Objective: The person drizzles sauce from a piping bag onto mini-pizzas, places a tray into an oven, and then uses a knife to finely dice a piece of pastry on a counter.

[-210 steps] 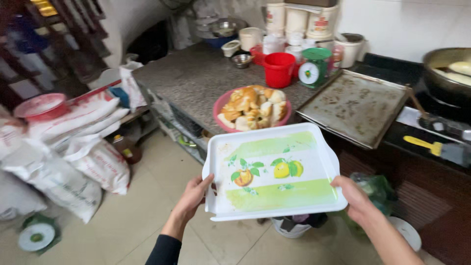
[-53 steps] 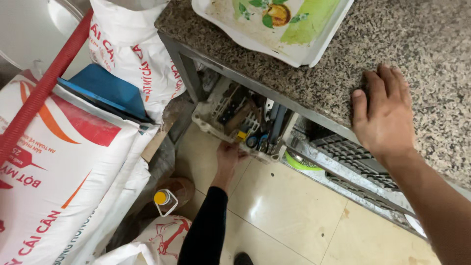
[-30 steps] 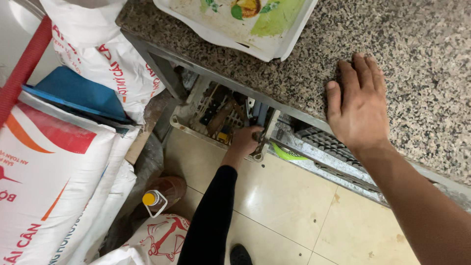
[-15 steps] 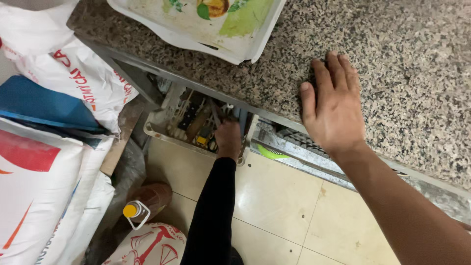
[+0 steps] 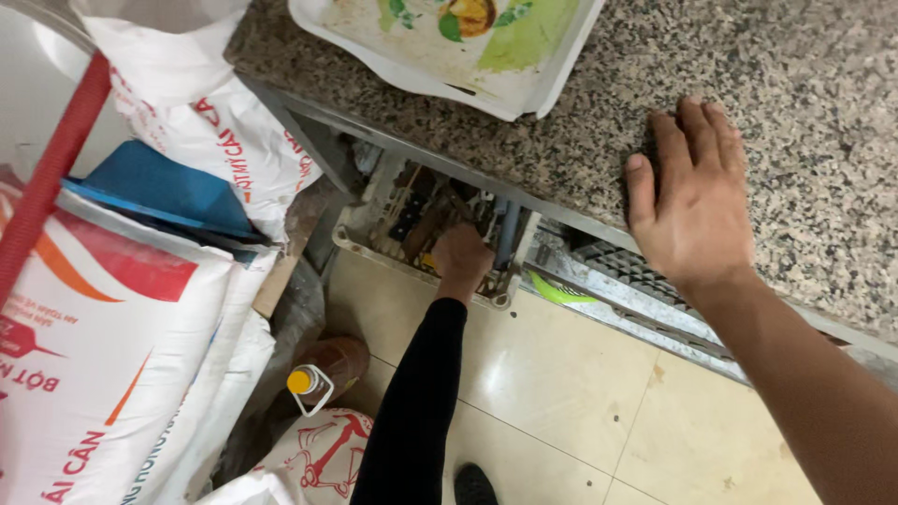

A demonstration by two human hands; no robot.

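Observation:
My left hand [image 5: 460, 257], in a black sleeve, reaches down into a whitish plastic basket [image 5: 372, 245] of knives and utensils on the shelf under the counter. Its fingers curl among dark handles, and I cannot tell whether it grips one. My right hand [image 5: 692, 201] lies flat, palm down, on the speckled granite counter [image 5: 804, 103] near its front edge, holding nothing. A white tray with a fruit print [image 5: 524, 89] rests on the counter, to the left of my right hand and farther back.
Large white flour sacks [image 5: 103, 355] are stacked at the left, with a blue sheet [image 5: 159, 187] and a red pole [image 5: 56, 178] on them. A bottle with a yellow cap [image 5: 304, 381] stands on the tiled floor. A metal rack [image 5: 622, 271] sits right of the basket.
The tray went from both hands onto the counter. My left hand has stayed in the basket under the counter, shifting among the utensils, while my right hand rests on the granite.

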